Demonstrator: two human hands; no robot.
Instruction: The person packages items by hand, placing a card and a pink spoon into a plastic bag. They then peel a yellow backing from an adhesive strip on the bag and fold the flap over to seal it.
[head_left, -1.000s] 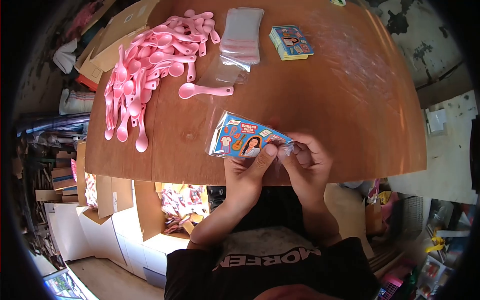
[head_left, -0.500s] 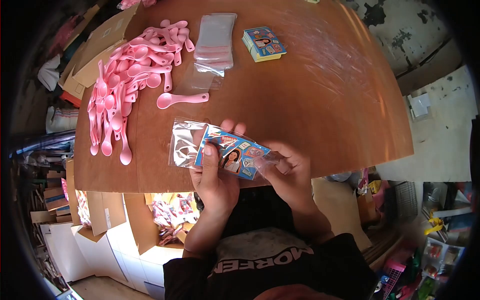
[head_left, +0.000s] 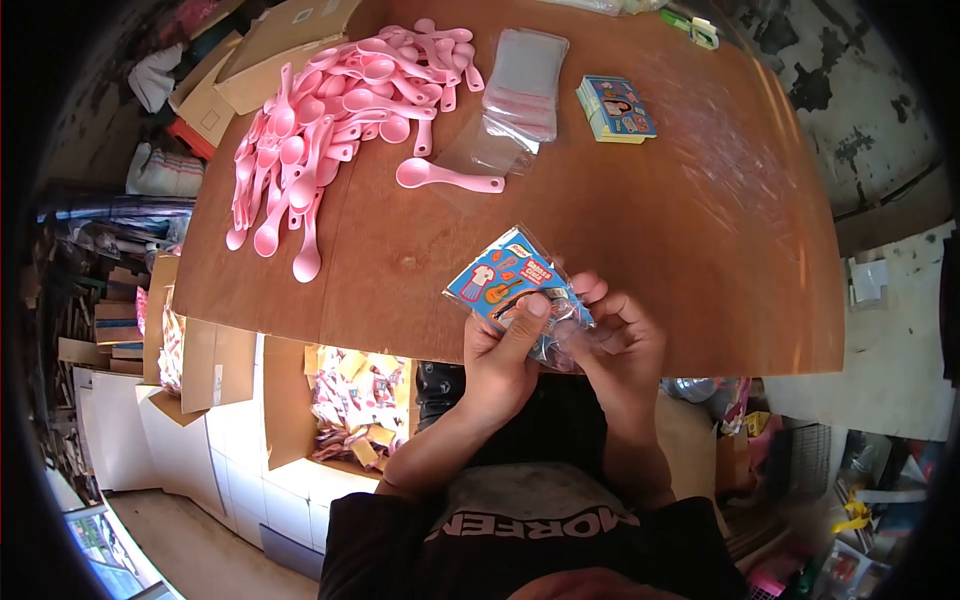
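Near the table's front edge, a blue printed card with a guitar and a shirt on it sits inside a clear plastic bag. My left hand grips the bagged card at its lower part, thumb pressed on the front. My right hand has its fingers closed on the crumpled plastic at the lower right of the card. A single pink spoon lies on the table beyond my hands, to the left. Part of the card is hidden by my thumb and the plastic glare.
The brown table carries a heap of pink spoons, a stack of clear bags and a stack of cards. A cardboard box stands behind the heap. Below the front edge is an open box of packets.
The bagged card has turned and tilted upward in my hands, and it now fills the end of the bag. The whole view has shifted, with the table's items appearing further right.
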